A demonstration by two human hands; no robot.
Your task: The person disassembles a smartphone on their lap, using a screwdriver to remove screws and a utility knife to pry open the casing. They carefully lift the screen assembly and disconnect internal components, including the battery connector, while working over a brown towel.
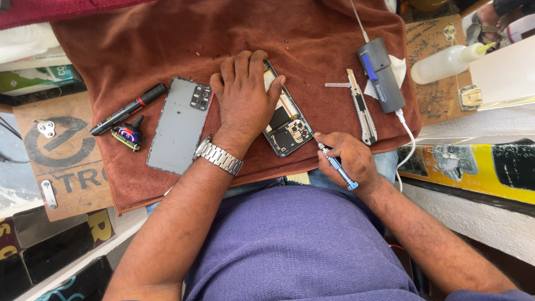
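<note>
Head view, looking down. Centre of the frame: the left hand [245, 97], fingers together and flat, presses on an opened phone [287, 125] — its circuit board and camera module exposed — lying on a brown towel [167, 39] spread over the counter [67, 161]. Lower right of centre: the right hand [348, 159] is clamped on a small blue screwdriver [336, 165], its tip touching the phone's lower right edge. Left of the left hand lies the detached grey back cover [179, 125]; further left, a black marker [129, 109] and a small multicoloured tool [128, 134]. Upper right: a utility knife [362, 114], a grey device [382, 75] with a white cable [409, 142], and — off the towel — a white squeeze bottle [446, 62].
</note>
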